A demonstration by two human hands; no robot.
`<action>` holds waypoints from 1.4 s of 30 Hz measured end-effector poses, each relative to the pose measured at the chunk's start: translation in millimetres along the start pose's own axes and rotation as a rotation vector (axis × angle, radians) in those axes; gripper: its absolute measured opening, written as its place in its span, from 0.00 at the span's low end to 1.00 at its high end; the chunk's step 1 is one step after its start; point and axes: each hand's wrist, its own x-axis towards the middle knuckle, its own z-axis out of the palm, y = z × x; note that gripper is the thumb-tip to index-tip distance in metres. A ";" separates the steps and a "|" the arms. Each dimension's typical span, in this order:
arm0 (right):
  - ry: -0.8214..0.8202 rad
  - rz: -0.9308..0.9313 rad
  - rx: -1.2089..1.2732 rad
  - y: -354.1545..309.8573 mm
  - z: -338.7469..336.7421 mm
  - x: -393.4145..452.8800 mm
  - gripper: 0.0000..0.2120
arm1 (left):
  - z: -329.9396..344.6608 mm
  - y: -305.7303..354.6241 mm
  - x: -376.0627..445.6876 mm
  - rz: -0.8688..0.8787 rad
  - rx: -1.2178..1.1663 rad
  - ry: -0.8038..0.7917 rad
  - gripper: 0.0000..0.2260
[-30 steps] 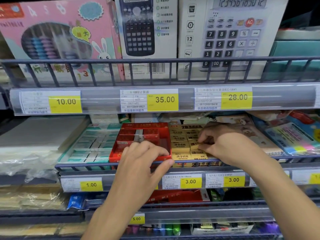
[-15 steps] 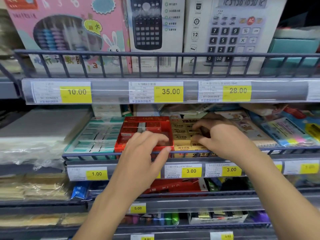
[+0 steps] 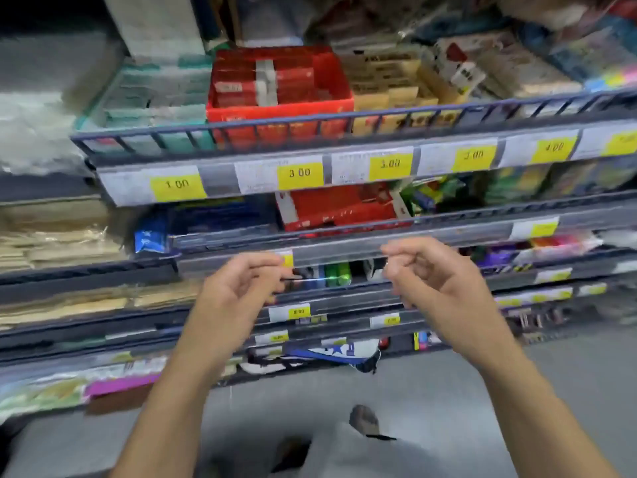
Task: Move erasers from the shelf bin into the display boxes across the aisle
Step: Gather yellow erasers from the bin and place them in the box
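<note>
Hovering in front of the lower shelves: left hand (image 3: 238, 288) and right hand (image 3: 431, 277), both with fingers curled; whether pinching anything, impossible to tell through the blur. Farther up, well apart from both, the red cardboard bin of red-wrapped erasers (image 3: 279, 81) behind the blue wire shelf rail (image 3: 344, 119), yellow-wrapped erasers (image 3: 396, 94) just right of it. Probably between pick and carry. Next: turning across the aisle, or reaching back up.

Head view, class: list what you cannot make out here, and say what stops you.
- Left hand and right hand: curled fingers and motion blur hide whether either holds an eraser.
- Yellow eraser box: print blurred.
- Price tags: small text unreadable.
- Display boxes: outside the frame.
</note>
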 end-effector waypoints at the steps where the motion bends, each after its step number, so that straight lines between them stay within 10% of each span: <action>1: 0.003 0.084 0.011 19.1 1.5 -17.2 0.08 | 4.5 -26.2 -9.8 -0.108 0.010 -0.033 0.04; 7: 0.001 0.585 0.011 121.4 -5.2 -122.6 0.04 | 39.5 -147.8 -85.1 -0.571 0.061 -0.166 0.06; 18: 0.157 0.992 0.033 206.6 -96.7 -304.6 0.05 | 149.5 -165.0 -149.6 -0.706 0.165 -0.308 0.06; 42: 0.786 0.942 0.142 232.3 -334.8 -309.2 0.05 | 492.3 -99.9 8.3 -0.546 0.268 -0.851 0.07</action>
